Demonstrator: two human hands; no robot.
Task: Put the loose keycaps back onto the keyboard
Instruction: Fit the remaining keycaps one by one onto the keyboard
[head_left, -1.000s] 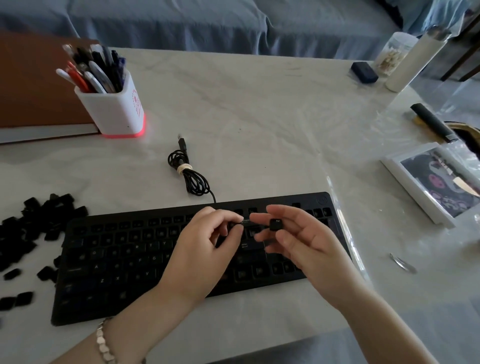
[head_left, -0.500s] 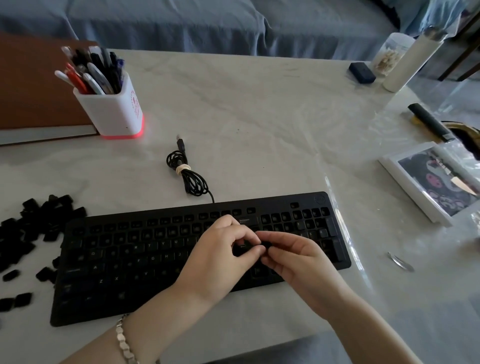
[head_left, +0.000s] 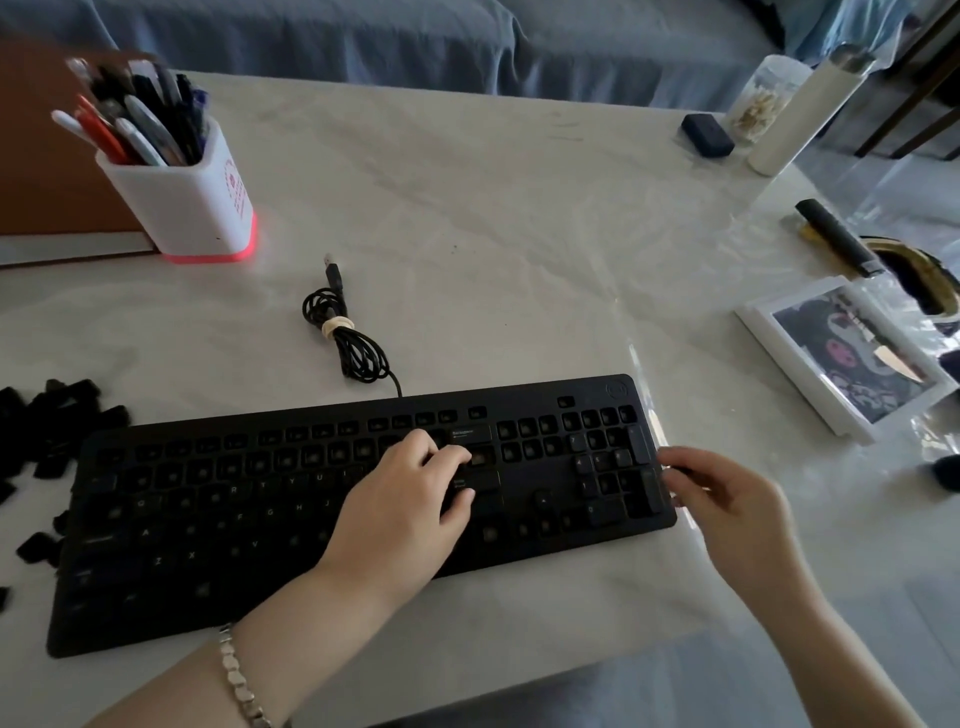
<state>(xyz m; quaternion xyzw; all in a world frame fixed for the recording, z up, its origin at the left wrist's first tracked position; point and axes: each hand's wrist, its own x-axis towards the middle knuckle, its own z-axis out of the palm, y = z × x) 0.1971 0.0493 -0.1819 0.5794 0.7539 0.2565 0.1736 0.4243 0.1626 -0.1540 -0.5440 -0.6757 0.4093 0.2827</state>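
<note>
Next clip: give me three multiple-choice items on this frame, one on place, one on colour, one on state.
1. The loose keycaps lie: A left of the keyboard; B right of it; C behind it.
2. The base of the pen holder is: A blue; B red; C green.
3. The cable is: A plugged in; B stretched straight; C bundled, plug free.
Key: 1 A, the pile sits by its left end; 2 B, the bottom rim glows red; 3 C, a tie binds the coil, the plug lies on the table.
</note>
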